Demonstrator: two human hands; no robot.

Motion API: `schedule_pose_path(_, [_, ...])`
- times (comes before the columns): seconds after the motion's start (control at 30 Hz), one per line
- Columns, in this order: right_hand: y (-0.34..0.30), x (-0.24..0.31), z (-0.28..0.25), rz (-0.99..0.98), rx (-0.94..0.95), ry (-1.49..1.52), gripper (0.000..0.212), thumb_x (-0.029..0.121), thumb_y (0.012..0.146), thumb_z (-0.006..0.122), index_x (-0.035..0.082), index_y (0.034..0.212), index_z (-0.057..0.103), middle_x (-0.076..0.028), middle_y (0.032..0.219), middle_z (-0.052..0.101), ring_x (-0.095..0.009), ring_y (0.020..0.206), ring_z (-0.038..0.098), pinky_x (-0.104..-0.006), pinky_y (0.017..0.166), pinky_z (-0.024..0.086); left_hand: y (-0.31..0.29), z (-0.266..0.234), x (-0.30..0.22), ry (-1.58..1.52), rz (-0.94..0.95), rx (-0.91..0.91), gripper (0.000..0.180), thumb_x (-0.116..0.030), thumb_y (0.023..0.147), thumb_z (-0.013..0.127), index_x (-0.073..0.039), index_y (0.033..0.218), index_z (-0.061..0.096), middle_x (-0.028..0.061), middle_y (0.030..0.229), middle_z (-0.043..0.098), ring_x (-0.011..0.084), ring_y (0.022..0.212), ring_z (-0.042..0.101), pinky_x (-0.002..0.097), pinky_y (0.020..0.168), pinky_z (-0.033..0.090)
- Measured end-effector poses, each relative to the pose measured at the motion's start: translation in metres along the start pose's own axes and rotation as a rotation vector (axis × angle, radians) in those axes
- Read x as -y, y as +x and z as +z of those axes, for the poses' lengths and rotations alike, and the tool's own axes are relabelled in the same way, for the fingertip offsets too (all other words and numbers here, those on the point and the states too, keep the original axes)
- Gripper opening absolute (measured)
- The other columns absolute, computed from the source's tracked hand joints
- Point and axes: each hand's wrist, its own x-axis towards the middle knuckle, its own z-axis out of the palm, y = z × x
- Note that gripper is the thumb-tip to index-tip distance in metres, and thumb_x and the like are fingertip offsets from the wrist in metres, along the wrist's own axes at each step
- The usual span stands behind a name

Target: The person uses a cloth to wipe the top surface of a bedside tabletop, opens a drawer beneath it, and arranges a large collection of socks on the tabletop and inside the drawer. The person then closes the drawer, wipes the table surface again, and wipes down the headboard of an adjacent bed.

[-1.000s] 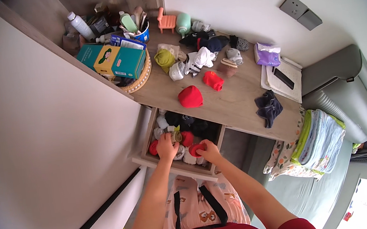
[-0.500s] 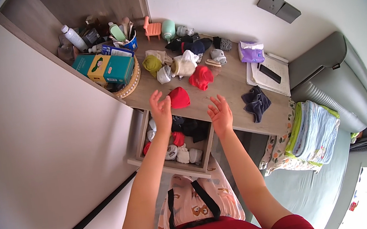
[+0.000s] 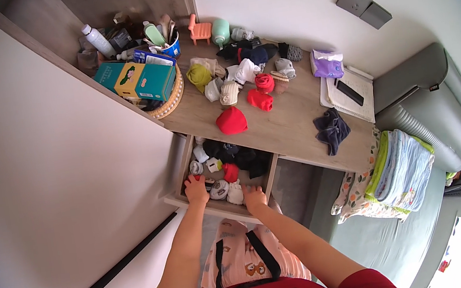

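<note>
Both my hands reach down into the pulled-out drawer [image 3: 273, 176]. My left hand [image 3: 196, 190] is at its front left corner, fingers curled over a red rolled sock [image 3: 197, 177] that mostly hides under them. At the front right corner my right hand [image 3: 255, 196] is bent down, its fingertips partly hidden; whatever lies under it does not show. Between the hands are a white patterned sock ball [image 3: 219, 190], a white sock bundle [image 3: 235, 193] and another red sock [image 3: 230, 172]. Black socks [image 3: 253, 161] fill the back right.
On the desk [image 3: 293, 129] lie a red cap-shaped cloth [image 3: 231, 121], several rolled socks, a dark grey cloth [image 3: 332, 130], a purple tissue pack [image 3: 327, 64] and a phone [image 3: 349, 92] on a notebook. A wicker basket [image 3: 177, 97] stands left; folded bedding [image 3: 401, 170] lies right.
My hands have come down from above the desk's front edge into the front of the drawer, the fingers no longer raised. The view has shifted slightly.
</note>
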Motion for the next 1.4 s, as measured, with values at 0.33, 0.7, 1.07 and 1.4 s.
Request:
schedule_pose_path(0.33, [0.0, -0.035, -0.048, 0.332, -0.014, 0.623, 0.052, 0.032, 0.069, 0.071, 0.008, 0.11, 0.051, -0.012, 0.085, 0.06, -0.023, 0.075, 0.062, -0.0335, 0.062, 0.051, -0.005, 0.031, -0.017, -0.986, -0.008, -0.515, 0.06, -0.024, 0.066, 0.074, 0.001, 0.113, 0.044, 0.0209, 0.109, 0.047, 0.0351, 0.1, 0.048, 0.0395, 0.087, 0.041])
schedule_pose_path(0.7, [0.035, -0.012, -0.277, 0.358, -0.349, 2.118, 0.042, 0.026, 0.085, 0.058, 0.01, 0.121, 0.045, -0.002, 0.089, 0.054, -0.01, 0.061, 0.05, -0.0239, 0.052, 0.043, 0.019, -0.208, -0.139, -2.19, -0.113, -0.131, 0.071, -0.037, 0.08, 0.066, -0.017, 0.133, 0.024, 0.0058, 0.118, 0.046, 0.0194, 0.094, 0.055, 0.031, 0.067, 0.05])
schedule_pose_path(1.07, [0.025, -0.002, -0.083, 0.078, 0.053, 0.889, 0.06, 0.02, 0.073, 0.066, 0.007, 0.127, 0.042, -0.019, 0.095, 0.062, -0.029, 0.083, 0.062, -0.0375, 0.07, 0.051, 0.043, 0.011, -0.006, -0.577, 0.109, -0.479, 0.043, -0.019, 0.075, 0.066, -0.011, 0.115, 0.051, 0.0173, 0.111, 0.051, 0.0306, 0.1, 0.051, 0.0403, 0.083, 0.045])
schedule_pose_path(1.4, [0.007, 0.018, -0.032, 0.174, 0.29, 0.394, 0.064, 0.018, 0.068, 0.07, 0.015, 0.123, 0.038, -0.021, 0.12, 0.048, -0.039, 0.102, 0.055, -0.0451, 0.084, 0.047, -0.021, 0.027, -0.042, -0.278, 0.079, 0.101, 0.067, -0.023, 0.067, 0.075, -0.018, 0.125, 0.042, 0.0213, 0.119, 0.046, 0.0388, 0.106, 0.05, 0.0434, 0.085, 0.046])
